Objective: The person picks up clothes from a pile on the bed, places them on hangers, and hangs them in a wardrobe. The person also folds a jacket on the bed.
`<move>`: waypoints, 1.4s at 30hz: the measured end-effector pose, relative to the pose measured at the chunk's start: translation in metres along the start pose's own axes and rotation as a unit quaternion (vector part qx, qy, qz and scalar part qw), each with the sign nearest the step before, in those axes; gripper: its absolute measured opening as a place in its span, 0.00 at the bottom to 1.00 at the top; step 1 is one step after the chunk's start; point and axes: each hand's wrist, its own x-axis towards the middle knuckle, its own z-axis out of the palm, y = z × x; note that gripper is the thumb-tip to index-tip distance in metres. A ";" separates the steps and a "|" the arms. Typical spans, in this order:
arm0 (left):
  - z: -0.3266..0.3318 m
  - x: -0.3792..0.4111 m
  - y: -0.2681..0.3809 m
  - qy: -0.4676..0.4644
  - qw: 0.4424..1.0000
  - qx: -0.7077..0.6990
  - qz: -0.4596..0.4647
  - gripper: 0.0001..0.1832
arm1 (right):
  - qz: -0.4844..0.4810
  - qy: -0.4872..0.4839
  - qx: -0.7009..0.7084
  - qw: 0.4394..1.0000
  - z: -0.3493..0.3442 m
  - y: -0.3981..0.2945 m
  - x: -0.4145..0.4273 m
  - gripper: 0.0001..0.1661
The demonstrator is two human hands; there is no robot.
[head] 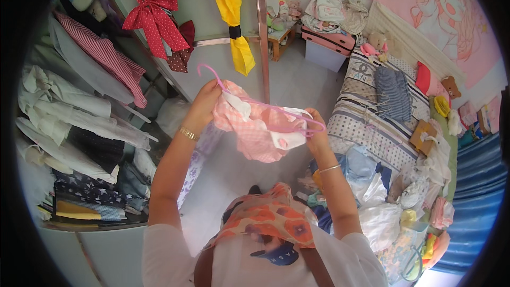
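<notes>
A pink gingham garment with white collar pieces (pixel 255 131) is stretched between my hands in front of me. A pink plastic hanger (pixel 259 103) lies along its top, its hook pointing up at the left. My left hand (pixel 207 99) grips the garment and the hanger near the hook. My right hand (pixel 317 127) holds the hanger's other end together with the garment's edge. The fingers of both hands are partly hidden by the cloth.
An open wardrobe with hanging clothes (pixel 79 99) stands at the left. A red polka-dot bow (pixel 157 20) and a yellow cloth (pixel 227 4) hang on its doors. The bed (pixel 338 115) at the right carries loose hangers, folded cloth and piled clothes. A pink suitcase (pixel 326 40) rests on a bin behind.
</notes>
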 end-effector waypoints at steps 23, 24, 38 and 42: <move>-0.025 -0.019 -0.113 0.111 0.871 0.424 0.224 0.08 | -0.361 0.035 -0.701 0.614 -0.028 -0.003 0.000 0.06; -0.012 -0.026 -0.111 0.104 0.868 0.434 0.219 0.08 | -0.378 0.035 -0.695 0.610 -0.026 0.003 0.002 0.09; -0.054 -0.031 -0.131 0.097 0.995 0.023 0.000 0.06 | -0.323 -0.280 -0.692 0.581 -0.019 -0.004 -0.015 0.18; -0.061 -0.035 -0.122 0.046 0.999 0.003 -0.012 0.08 | -0.319 -0.299 -0.680 0.589 0.016 0.010 -0.030 0.13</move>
